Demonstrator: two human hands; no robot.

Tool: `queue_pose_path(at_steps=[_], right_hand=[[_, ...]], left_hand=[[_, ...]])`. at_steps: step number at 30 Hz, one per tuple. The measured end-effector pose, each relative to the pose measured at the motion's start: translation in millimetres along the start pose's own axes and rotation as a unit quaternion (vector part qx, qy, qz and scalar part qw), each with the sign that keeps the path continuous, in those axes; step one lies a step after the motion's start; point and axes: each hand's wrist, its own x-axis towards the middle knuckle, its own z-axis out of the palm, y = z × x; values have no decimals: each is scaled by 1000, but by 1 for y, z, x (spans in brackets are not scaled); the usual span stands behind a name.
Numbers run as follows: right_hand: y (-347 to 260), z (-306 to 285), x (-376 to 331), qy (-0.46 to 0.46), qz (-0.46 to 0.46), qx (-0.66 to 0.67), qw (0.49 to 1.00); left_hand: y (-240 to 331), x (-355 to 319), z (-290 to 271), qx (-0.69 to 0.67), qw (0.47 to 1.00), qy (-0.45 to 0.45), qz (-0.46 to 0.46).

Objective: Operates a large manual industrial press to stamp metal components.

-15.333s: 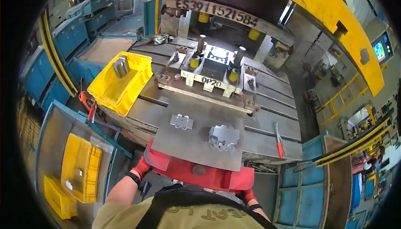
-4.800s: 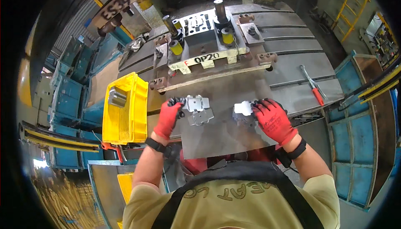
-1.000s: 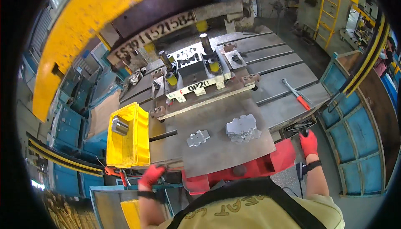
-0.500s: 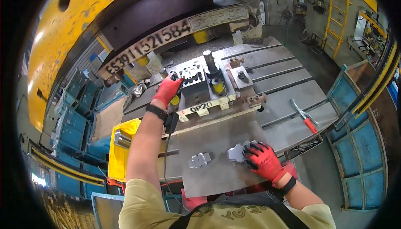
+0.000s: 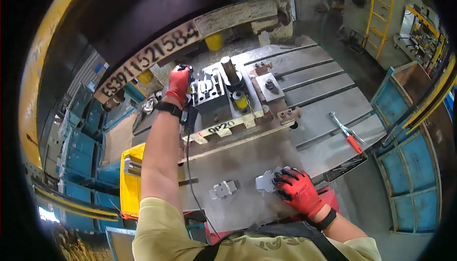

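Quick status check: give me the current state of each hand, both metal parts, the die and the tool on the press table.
Left hand: reaching into the die.
Right hand: resting on a grey metal part.
Second grey metal part: lying free, untouched.
Die block: open under raised ram.
Red-handled tool: lying flat.

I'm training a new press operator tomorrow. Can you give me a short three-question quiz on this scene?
1. True or false: the red-gloved left hand reaches up to the dark metal die block on the press bed.
2. What does the red-gloved right hand rest on?
A. red-handled wrench
B. larger grey metal part
C. yellow plastic bin
3. Fill in: the smaller grey metal part lies to the ____ of the larger one.

Key: 1 true; 2 B; 3 left.
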Motion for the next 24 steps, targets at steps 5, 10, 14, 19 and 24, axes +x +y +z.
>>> queue_pose_path(at_steps=[5, 10, 14, 19, 24], right_hand=[[1, -3, 1, 8, -32, -18, 999], [8, -2, 6, 21, -68, -26, 997], [9, -12, 10, -31, -104, -81, 991], [11, -9, 10, 41, -101, -145, 983], [20, -8, 5, 38, -95, -149, 984]], left_hand=[[16, -61, -30, -54, 992, -112, 30], [9, -170, -53, -24, 985, -159, -64], [-28, -245, -69, -118, 951, -109, -265], [-60, -307, -53, -211, 947, -55, -235], [-89, -325, -29, -195, 965, -13, -177]])
